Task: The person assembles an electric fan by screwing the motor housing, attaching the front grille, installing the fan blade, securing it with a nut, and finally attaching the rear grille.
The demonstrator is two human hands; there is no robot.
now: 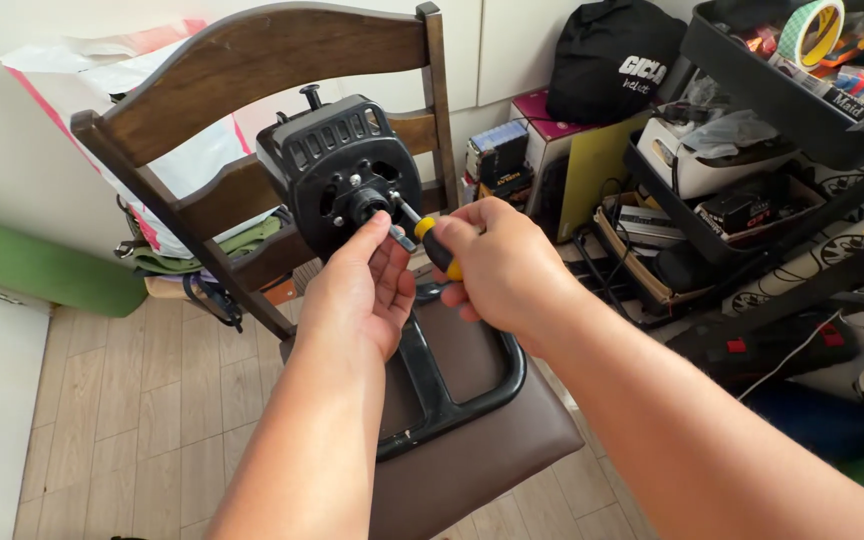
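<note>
A black round motor housing (pixel 337 170) with a vented rim and a central hub stands on a black frame base (pixel 472 385) resting on a brown chair seat (pixel 492 440). My right hand (pixel 497 265) grips a screwdriver (pixel 430 240) with a yellow and black handle, its metal tip pointing at the hub. My left hand (pixel 362 290) reaches up just below the hub, fingertips touching the housing next to the screwdriver shaft; a small metal piece shows at its fingers.
The wooden chair back (pixel 252 60) rises behind the housing. Black storage trays (pixel 772 90) full of tools and tape stand at the right, with a black bag (pixel 617 55), boxes and cables on the floor. A green mat (pixel 32 265) lies at the left wall.
</note>
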